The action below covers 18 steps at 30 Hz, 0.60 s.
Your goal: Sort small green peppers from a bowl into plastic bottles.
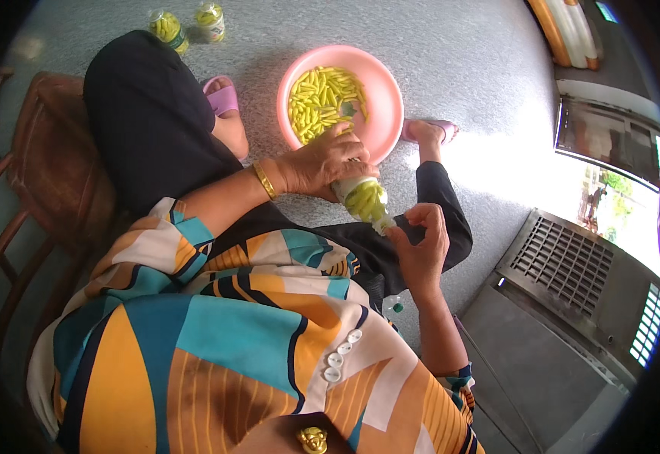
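Observation:
My left hand (330,162) grips a clear plastic bottle (358,196) with a pale label, packed with yellow-green peppers. The bottle lies tilted above my lap, its neck toward my right hand (425,241). At the bottle's mouth is my right thumb, while the curled index finger stands apart from it. Whether a small pepper lies under the thumb is unclear. Just beyond my left hand, a pink plastic basin (384,125) rests on the floor between my feet. Loose yellow-green peppers (324,99) cover its left side, with a darker green piece (348,109) among them.
Two filled bottles, one with a green label (169,31) and one with a white label (211,22), stand beyond my left knee. A wooden chair (52,159) is at left. A green bottle cap (398,307) shows below my right wrist. At right, a metal door (557,318) borders a bright doorway.

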Tool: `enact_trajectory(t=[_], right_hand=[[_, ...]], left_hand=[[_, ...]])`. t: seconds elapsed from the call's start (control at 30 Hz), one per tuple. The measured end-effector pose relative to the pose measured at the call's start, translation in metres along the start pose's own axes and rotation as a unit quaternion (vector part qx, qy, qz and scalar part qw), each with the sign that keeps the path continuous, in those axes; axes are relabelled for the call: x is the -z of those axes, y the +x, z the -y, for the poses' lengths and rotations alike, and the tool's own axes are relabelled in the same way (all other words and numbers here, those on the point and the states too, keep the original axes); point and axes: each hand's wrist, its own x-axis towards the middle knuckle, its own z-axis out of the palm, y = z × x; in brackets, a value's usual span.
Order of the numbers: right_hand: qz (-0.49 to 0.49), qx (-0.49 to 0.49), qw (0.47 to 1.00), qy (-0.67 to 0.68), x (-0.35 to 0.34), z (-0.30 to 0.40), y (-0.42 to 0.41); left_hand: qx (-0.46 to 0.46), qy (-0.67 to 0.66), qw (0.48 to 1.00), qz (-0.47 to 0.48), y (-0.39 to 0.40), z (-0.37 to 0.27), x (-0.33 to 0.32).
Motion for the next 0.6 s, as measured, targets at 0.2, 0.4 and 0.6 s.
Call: enact_trajectory(t=[0.2,0.4,0.6], right_hand=[[0.065,0.055,0.996,-0.01,-0.013,-0.022,-0.005],[0.091,0.04,0.995,0.007,-0.029,-0.031,0.01],[0.184,-0.082,0.969,0.142,-0.054,-0.051,0.043]], left_hand=[[0.006,0.011,0.999,0.046,-0.004,-0.005,-0.009],[0.035,-0.03,0.998,0.05,-0.01,0.001,-0.015],[0.162,-0.019,0.978,0.127,-0.03,0.008,-0.03]])
